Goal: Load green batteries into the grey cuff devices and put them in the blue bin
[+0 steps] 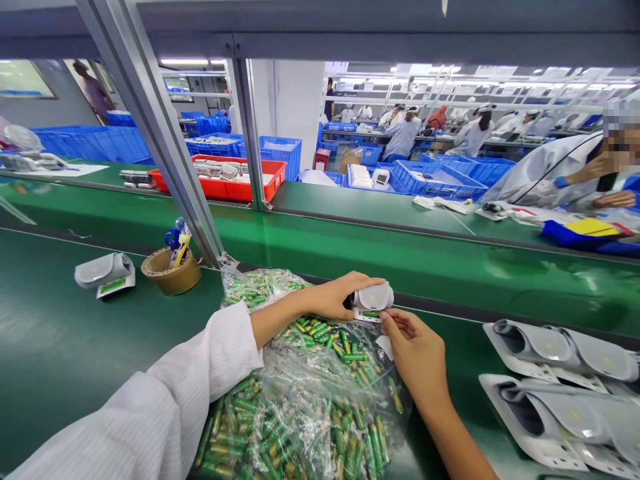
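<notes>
My left hand (336, 295) is closed round a small white device (374, 301) held above the green work surface. A green battery (371, 313) sits in the device's open underside. My right hand (411, 343) pinches at that battery with thumb and fingertips. Under both hands lies a clear plastic bag (310, 393) full of several green batteries.
Several white devices (560, 380) lie in a row at the right. Another white device (105, 272) and a brown cup of tools (171, 270) sit at the left beside a slanted metal post (165, 147). Beyond the green belt (350, 247) stand red and blue crates, and other workers sit.
</notes>
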Tool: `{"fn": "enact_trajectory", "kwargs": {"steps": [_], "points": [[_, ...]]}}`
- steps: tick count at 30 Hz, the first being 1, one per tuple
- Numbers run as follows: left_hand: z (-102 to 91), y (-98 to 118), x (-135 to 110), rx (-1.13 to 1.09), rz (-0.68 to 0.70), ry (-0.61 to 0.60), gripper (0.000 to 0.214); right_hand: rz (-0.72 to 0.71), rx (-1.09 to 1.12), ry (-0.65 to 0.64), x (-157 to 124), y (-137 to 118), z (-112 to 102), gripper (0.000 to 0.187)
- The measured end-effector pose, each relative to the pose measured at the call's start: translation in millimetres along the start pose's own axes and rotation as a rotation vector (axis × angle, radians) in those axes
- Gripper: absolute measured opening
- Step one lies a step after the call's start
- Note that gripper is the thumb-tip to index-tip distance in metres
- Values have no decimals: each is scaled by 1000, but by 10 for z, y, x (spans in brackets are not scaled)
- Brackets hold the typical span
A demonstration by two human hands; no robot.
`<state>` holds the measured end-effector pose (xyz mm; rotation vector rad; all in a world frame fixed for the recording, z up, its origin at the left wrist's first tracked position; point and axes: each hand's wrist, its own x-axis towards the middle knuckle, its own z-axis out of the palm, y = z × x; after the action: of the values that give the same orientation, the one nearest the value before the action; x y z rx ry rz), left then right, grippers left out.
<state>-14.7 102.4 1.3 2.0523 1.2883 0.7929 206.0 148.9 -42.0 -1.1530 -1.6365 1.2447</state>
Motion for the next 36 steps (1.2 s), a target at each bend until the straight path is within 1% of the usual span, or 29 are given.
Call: {"fn": "enact_trajectory", "kwargs": {"steps": [3, 5, 10, 14, 19, 20, 21, 22, 24, 25, 26, 27, 31, 34, 35, 36], "points": [[0, -26, 2, 10, -3, 0, 100, -24, -69, -19, 12, 19, -16, 52], [-9, -54, 9, 9, 6, -21, 98, -66, -115, -13, 22, 49, -28, 50], [-20, -146, 38, -12, 59, -36, 94, -245, -225, 15, 41, 117, -47, 44], [-2, -191, 51, 0, 72, -49, 91, -377, -305, -22, 46, 87, -44, 39], [-1, -180, 43, 18, 104, -49, 91, -597, -647, -50, -73, -124, -66, 44], [-2, -172, 40, 20, 104, -45, 91, -638, -672, -84, -114, -176, -86, 42], [-1, -163, 37, 23, 99, -43, 92, -672, -659, -163, -156, -224, -112, 40], [1, -153, 35, 28, 90, -46, 93, -692, -617, -286, -193, -263, -140, 35], [5, -134, 32, 34, 64, -55, 95, -663, -524, -568, -242, -311, -192, 26], [7, -125, 32, 35, 51, -60, 96, -622, -500, -677, -253, -319, -209, 23], [9, -117, 32, 36, 41, -62, 96, -580, -497, -743, -255, -318, -219, 22], [10, -111, 32, 37, 33, -58, 96, -544, -504, -772, -252, -311, -224, 22], [16, -95, 28, 85, 5, -22, 93, -423, -510, -735, -228, -285, -237, 19], [26, -91, 24, 146, -7, 8, 91, -296, -495, -685, -216, -293, -271, 21], [30, -88, 24, 161, -3, 15, 90, -252, -490, -651, -206, -293, -281, 24], [34, -85, 26, 174, 2, 20, 90, -213, -486, -588, -189, -288, -289, 27]]}}
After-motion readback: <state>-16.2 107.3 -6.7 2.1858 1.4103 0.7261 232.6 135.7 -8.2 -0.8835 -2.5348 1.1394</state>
